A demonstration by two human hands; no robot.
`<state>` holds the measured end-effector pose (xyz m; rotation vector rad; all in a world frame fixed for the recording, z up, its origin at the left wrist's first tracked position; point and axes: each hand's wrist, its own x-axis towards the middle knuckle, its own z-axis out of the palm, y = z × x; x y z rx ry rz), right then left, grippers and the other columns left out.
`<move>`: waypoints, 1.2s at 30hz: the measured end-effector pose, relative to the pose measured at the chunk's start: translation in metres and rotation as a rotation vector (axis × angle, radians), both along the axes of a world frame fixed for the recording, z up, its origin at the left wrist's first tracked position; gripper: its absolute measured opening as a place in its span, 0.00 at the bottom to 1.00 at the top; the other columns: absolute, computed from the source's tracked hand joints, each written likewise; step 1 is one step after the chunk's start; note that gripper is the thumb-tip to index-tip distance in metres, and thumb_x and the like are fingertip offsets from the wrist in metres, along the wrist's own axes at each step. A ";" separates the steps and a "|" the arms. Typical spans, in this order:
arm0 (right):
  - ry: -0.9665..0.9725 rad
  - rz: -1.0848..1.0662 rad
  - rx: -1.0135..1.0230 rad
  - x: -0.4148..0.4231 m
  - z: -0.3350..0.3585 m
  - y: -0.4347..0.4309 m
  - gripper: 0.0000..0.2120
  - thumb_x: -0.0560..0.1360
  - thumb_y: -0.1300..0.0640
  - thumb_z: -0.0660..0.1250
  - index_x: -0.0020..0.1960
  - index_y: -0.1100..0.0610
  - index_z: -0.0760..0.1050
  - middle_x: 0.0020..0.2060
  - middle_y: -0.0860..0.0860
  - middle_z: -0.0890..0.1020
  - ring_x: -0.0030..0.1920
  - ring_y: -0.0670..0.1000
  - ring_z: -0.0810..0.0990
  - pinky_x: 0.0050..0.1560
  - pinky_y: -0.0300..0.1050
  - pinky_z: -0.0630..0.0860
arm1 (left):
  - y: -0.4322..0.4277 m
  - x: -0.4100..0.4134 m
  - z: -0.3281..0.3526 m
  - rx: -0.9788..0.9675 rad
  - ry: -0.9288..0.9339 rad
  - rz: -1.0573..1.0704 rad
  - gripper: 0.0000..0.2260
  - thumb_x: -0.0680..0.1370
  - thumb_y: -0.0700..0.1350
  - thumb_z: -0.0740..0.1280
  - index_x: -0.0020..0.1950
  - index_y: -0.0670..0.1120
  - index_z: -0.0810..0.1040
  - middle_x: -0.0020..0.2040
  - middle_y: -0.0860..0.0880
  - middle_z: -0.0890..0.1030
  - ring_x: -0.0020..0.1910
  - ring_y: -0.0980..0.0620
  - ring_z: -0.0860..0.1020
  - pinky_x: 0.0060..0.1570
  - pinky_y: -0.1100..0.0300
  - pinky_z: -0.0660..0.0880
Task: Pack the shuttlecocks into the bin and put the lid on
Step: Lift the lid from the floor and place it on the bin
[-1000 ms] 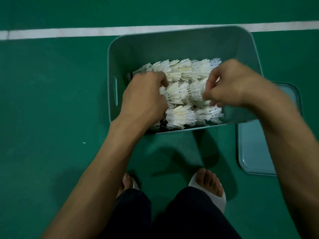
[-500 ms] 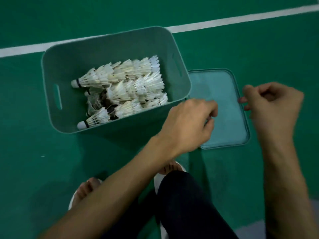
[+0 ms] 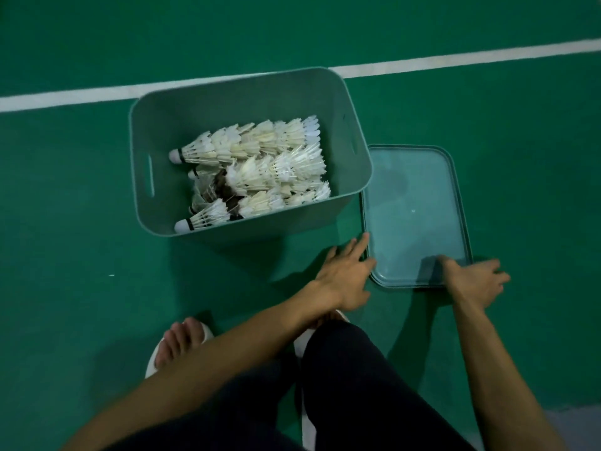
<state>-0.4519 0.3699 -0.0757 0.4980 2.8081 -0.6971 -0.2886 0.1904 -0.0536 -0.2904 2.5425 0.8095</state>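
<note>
Dark trouser legs (image 3: 357, 385) and my toes in a white slipper (image 3: 182, 343) are nearest, on the green court floor (image 3: 81, 222). Just past them, both my hands are at the near end of the teal lid (image 3: 413, 203), which lies flat on the floor close beside the bin's right side. My left hand (image 3: 344, 275) is open, its straight fingers touching the lid's left rim. My right hand (image 3: 474, 281) is spread over the near right corner, thumb lying on top and fingers splayed past the edge, gripping nothing yet. The lid sits flush to the floor, so I expect my fingertips could slide off its thin rim instead of getting under it. If it comes up crooked, it might knock the bin (image 3: 247, 96) and shove it along the floor. Beyond, the shuttlecocks (image 3: 260, 170) lie nested in rows inside, well below the rim, so jostling seems the only risk to them. Farthest runs a white court line (image 3: 65, 99).
</note>
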 end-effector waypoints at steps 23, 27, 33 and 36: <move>0.586 0.440 -0.482 0.038 0.138 -0.062 0.31 0.74 0.44 0.73 0.71 0.58 0.72 0.65 0.55 0.74 0.64 0.54 0.75 0.60 0.50 0.77 | -0.058 0.074 0.134 0.661 0.890 0.893 0.12 0.80 0.34 0.68 0.63 0.43 0.78 0.53 0.47 0.85 0.51 0.53 0.84 0.51 0.55 0.83; 0.238 0.376 -0.688 0.020 0.151 -0.081 0.37 0.73 0.42 0.74 0.73 0.61 0.70 0.65 0.57 0.78 0.57 0.46 0.80 0.60 0.38 0.77 | -0.102 0.114 0.152 0.771 0.896 0.951 0.17 0.80 0.29 0.66 0.68 0.40 0.72 0.58 0.46 0.83 0.54 0.54 0.83 0.51 0.58 0.81; 0.204 0.591 -0.817 0.038 0.160 -0.155 0.05 0.80 0.63 0.68 0.51 0.55 0.79 0.35 0.40 0.85 0.34 0.34 0.81 0.40 0.32 0.77 | -0.152 0.144 0.132 0.090 0.986 1.172 0.19 0.81 0.44 0.69 0.71 0.42 0.71 0.51 0.52 0.81 0.47 0.62 0.80 0.49 0.62 0.79; 0.266 0.587 -0.778 0.037 0.163 -0.187 0.08 0.76 0.56 0.71 0.54 0.57 0.83 0.42 0.49 0.85 0.39 0.41 0.82 0.45 0.43 0.81 | -0.178 0.142 0.126 -0.126 0.975 1.248 0.20 0.80 0.47 0.68 0.72 0.44 0.75 0.53 0.51 0.80 0.47 0.60 0.76 0.51 0.66 0.74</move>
